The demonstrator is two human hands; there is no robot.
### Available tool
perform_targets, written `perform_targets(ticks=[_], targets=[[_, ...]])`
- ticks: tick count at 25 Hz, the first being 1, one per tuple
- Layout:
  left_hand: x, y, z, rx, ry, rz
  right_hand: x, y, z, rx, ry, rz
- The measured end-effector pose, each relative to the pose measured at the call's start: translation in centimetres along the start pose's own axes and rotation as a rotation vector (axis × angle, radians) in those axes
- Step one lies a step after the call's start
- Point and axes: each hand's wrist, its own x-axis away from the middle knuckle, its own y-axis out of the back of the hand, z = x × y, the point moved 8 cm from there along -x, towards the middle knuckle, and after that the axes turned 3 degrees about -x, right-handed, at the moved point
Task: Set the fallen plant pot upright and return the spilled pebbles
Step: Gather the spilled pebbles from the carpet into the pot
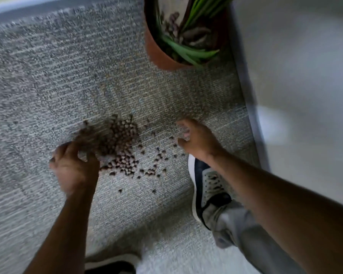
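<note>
A terracotta plant pot (158, 54) with long green leaves stands on the grey carpet at the top, near the wall. Brown pebbles (119, 141) lie in a heap in the middle of the carpet, with loose ones scattered to its right and front. My left hand (73, 169) is at the heap's left edge, thumb and fingers curved in a cup against the pebbles. My right hand (196, 139) hovers at the right of the scatter, fingers bent down toward the carpet; nothing shows in its grasp. The picture is blurred by motion.
My right shoe (208, 186) and grey trouser leg stand just right of the pebbles, under my right forearm. Another shoe (111, 264) shows at the bottom edge. A pale wall with a skirting strip (248, 107) runs along the right of the carpet.
</note>
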Motion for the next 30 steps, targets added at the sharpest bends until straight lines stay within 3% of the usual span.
perform_targets(ticks=[2,4,7,15,23,27,30], targets=[[0.7,-0.9,3.8,-0.137,0.093,0.110,-0.9,-0.5,-0.6,-0.011,-0.047,0.056],[0.9,-1.5,4.4,-0.213,0.023,0.155,-1.9,-0.4,-1.0,0.104,-0.075,0.107],[1.5,-2.5,5.7,-0.138,0.107,0.196,-2.9,-1.2,-0.5,0.271,-0.097,0.166],[7.8,-7.5,5.2,0.041,0.183,0.238,-0.7,-6.5,0.9,0.438,-0.118,0.187],[9.7,-8.8,6.3,0.133,0.257,0.196,4.0,-7.0,-0.7,0.245,-0.330,-0.284],[11.7,-9.2,6.3,0.158,0.248,0.215,4.1,-10.8,-2.3,0.042,-0.528,-0.123],[12.3,-9.8,6.5,0.143,0.253,0.239,3.8,-10.7,-2.3,-0.055,-0.565,-0.182]])
